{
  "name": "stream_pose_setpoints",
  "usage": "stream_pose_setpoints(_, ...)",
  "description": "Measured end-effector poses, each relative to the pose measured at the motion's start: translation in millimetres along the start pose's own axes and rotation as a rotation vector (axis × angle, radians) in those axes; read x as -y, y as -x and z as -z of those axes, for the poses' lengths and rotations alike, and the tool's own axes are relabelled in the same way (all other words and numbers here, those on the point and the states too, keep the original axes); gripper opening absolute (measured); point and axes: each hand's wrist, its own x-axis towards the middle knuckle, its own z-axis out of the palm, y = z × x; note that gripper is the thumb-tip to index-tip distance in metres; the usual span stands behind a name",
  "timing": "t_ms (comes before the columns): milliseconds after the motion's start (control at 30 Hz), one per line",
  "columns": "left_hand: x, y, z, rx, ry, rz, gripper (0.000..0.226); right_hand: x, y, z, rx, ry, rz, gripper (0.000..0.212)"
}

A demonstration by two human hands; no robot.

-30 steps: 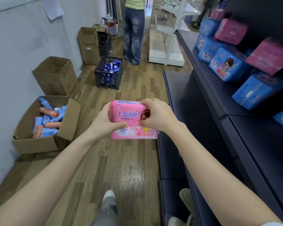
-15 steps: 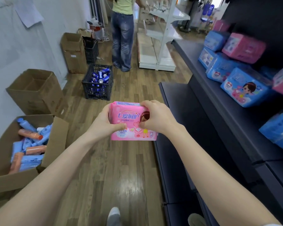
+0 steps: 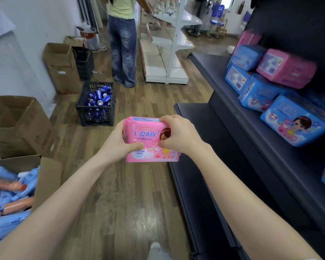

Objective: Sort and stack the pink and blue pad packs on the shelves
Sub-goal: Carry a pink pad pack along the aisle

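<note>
I hold a pink pad pack [image 3: 146, 137] in front of me over the wooden floor. My left hand [image 3: 118, 144] grips its left side with the thumb across the front. My right hand [image 3: 180, 135] grips its upper right corner. On the dark shelf [image 3: 251, 128] to the right lie several blue pad packs [image 3: 293, 124] and a pink pad pack [image 3: 285, 68] on top of them. Another blue pack [image 3: 248, 57] and a pink one [image 3: 249, 39] sit further back.
A black crate of blue cans [image 3: 97, 105] stands on the floor ahead. Cardboard boxes [image 3: 13, 126] line the left wall, one [image 3: 11, 192] filled with blue and orange bottles. A person in jeans [image 3: 123, 45] stands by a white shelf unit [image 3: 167, 44].
My view has moved forward along the aisle and tilted up; the shelf packs sit closer and lower in the picture. Both hands keep the same hold on the pink pack.
</note>
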Motion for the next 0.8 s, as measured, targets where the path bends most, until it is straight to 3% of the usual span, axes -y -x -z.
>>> stream_pose_setpoints(800, -13, -276, -21, -0.017, -0.073, 0.001, 0.074, -137, -248, 15, 0.006, 0.028, 0.029, 0.058)
